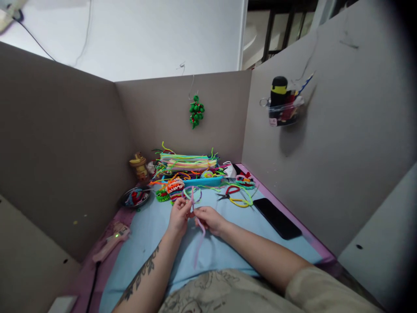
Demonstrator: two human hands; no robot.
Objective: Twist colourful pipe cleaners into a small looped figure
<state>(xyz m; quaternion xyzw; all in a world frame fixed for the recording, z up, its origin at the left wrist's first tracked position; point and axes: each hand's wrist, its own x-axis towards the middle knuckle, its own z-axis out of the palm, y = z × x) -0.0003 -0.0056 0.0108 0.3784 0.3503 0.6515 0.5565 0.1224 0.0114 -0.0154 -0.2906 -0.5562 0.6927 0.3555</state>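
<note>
A pink pipe cleaner is pinched between my two hands over the blue cloth, its long tail hanging down toward me. My left hand closes thumb and fingers on its upper part. Just to the right and a little lower, my right hand grips it too, with its fingers curled and the tips partly hidden. Right behind the fingertips is a ring of purple and green pipe cleaner; whether it is joined to the pink one I cannot tell.
Bundled pipe cleaners fill a blue tray at the back. Red-and-yellow-handled pliers or scissors and a black phone lie right. A pink glue gun and a dark bowl stand left. Grey panels enclose the table.
</note>
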